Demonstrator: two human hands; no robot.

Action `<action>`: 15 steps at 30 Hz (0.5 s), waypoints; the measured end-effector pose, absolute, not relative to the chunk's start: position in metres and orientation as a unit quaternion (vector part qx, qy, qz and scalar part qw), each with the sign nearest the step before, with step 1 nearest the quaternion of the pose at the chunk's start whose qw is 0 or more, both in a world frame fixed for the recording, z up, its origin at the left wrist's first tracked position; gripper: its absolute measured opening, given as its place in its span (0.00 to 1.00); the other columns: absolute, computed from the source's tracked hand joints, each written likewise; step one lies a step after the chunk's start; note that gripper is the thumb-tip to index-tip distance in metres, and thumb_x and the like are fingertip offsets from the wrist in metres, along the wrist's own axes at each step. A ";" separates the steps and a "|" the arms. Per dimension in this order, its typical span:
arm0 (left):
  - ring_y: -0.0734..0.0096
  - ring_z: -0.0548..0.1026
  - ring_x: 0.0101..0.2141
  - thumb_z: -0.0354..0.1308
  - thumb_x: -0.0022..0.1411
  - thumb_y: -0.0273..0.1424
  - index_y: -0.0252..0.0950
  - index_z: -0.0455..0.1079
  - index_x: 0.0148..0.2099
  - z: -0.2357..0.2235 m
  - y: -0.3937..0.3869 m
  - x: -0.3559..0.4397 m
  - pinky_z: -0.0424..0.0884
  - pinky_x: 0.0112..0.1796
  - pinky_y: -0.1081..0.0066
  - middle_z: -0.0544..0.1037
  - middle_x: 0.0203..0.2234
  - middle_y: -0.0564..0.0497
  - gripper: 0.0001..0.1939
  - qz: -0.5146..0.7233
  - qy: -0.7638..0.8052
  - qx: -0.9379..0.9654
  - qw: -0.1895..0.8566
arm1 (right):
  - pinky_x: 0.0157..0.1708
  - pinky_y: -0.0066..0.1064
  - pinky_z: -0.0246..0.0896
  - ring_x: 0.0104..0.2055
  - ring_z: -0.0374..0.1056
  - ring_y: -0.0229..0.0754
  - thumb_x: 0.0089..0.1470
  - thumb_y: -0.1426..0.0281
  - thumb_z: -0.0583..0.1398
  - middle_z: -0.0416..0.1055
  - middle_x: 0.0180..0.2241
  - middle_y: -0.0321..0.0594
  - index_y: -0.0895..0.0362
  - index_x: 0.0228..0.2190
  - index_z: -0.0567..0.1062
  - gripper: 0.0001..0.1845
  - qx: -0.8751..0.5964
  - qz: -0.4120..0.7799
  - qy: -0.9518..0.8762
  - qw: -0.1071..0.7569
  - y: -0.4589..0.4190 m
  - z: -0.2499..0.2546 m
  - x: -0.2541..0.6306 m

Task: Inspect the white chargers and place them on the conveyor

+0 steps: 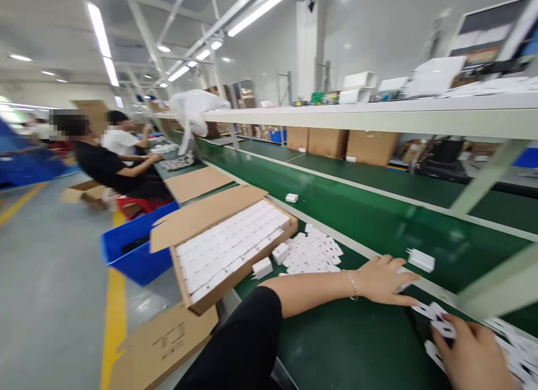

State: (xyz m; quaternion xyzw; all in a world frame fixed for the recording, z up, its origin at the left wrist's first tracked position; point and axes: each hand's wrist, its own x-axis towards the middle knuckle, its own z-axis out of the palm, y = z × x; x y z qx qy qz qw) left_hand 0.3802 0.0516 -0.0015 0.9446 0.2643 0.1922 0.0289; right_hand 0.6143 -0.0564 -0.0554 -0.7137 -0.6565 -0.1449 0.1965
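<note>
My left hand (380, 281) reaches out over the line's edge with its fingers spread. A bit of something pale shows beneath the fingers, too hidden to name. Just beyond the fingertips, a white plug charger (421, 260) lies on the green belt, its prongs facing left. At the lower right, my right hand (474, 351) pinches a white die-cut card (443, 328) between thumb and fingers. More such cards lie around and under that hand, some on a dark flat item. To the left is a loose heap of white cards (313, 250).
An open carton (185, 278) packed with rows of white chargers stands left, two chargers (263, 268) beside it. Another charger (291, 198) is on the belt (336, 205). A blue bin (138, 244) sits lower left. A shelf (378, 116) runs above; two people sit farther along.
</note>
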 end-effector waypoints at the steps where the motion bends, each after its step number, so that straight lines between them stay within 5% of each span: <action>1: 0.40 0.68 0.62 0.51 0.73 0.53 0.36 0.63 0.72 -0.007 0.049 0.384 0.69 0.59 0.50 0.68 0.65 0.35 0.35 0.184 0.262 0.947 0.027 | 0.35 0.50 0.70 0.37 0.74 0.61 0.64 0.59 0.55 0.71 0.42 0.60 0.57 0.44 0.79 0.19 -0.718 -0.145 -0.658 0.172 -0.060 -0.051 0.608; 4: 0.42 0.65 0.65 0.58 0.73 0.40 0.35 0.66 0.70 -0.021 0.050 0.386 0.66 0.63 0.50 0.68 0.66 0.36 0.28 0.228 0.250 0.940 0.033 | 0.27 0.39 0.68 0.32 0.75 0.50 0.66 0.62 0.56 0.69 0.48 0.56 0.58 0.48 0.78 0.17 -0.752 -0.133 -0.628 0.149 -0.070 -0.042 0.589; 7: 0.48 0.68 0.62 0.66 0.67 0.31 0.41 0.72 0.64 -0.025 0.059 0.380 0.65 0.65 0.53 0.74 0.61 0.42 0.24 0.261 0.234 0.929 0.118 | 0.28 0.34 0.66 0.31 0.75 0.46 0.64 0.72 0.57 0.72 0.42 0.49 0.57 0.43 0.77 0.10 -0.761 -0.096 -0.626 0.144 -0.074 -0.039 0.575; 10: 0.50 0.73 0.58 0.71 0.63 0.32 0.42 0.73 0.62 -0.022 0.063 0.371 0.69 0.62 0.51 0.79 0.56 0.44 0.26 0.271 0.231 0.916 0.183 | 0.28 0.34 0.66 0.31 0.76 0.46 0.66 0.75 0.53 0.76 0.42 0.48 0.57 0.42 0.76 0.12 -0.756 -0.065 -0.626 0.178 -0.076 -0.038 0.566; 15: 0.58 0.76 0.59 0.65 0.69 0.34 0.44 0.66 0.68 -0.019 0.042 0.345 0.73 0.59 0.60 0.75 0.63 0.45 0.28 0.351 0.251 0.836 0.338 | 0.37 0.39 0.72 0.39 0.79 0.51 0.69 0.72 0.50 0.80 0.43 0.48 0.56 0.52 0.72 0.15 -0.693 -0.069 -0.635 0.333 -0.080 -0.036 0.549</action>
